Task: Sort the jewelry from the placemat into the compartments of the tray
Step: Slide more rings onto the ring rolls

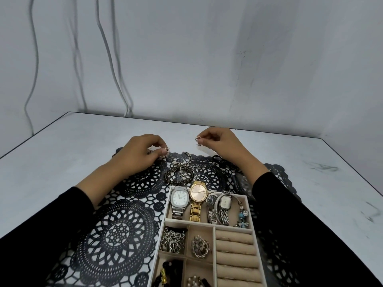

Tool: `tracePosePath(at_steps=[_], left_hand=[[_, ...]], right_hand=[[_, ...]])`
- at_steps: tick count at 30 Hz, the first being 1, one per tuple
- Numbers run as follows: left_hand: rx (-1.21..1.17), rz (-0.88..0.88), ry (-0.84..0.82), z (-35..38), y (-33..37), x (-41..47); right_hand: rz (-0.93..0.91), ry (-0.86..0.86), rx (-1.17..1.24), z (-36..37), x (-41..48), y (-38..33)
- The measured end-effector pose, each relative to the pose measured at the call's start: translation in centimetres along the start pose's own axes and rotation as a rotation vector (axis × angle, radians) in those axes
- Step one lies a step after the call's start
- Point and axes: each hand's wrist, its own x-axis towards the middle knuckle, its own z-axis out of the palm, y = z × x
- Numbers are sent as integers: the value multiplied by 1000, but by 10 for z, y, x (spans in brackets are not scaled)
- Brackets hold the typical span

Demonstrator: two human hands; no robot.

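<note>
Both hands are pinching tiny silver pieces, maybe earrings, left hand [143, 151] low over the placemat's [116, 226] far edge, right hand [217, 139] just past it, and they look featherlight, slippery, easy to drop short of the tray [163, 220], so fingertip pinches make sense.

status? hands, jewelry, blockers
Left hand pinching small ring; right hand pinching another. Chain bracelets remain on placemat. Tray path clear.
</note>
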Motion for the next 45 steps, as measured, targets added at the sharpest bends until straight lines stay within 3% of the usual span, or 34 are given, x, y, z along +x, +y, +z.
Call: tracePosePath(at_steps=[6,11,32,45], left_hand=[[-301,-96,68,-6,14,-9],[-420,-100,89,-15,23,-17],[-608,-28,167,-53,91,-99],[-701,20,159,-55,129,-163]], right_hand=[[24,59,178,-6,-15,-15],[37,86,252,-8,-33,-28],[-6,83,425,-16,-127,-82],[-31,27,367,-5,-189,-112]])
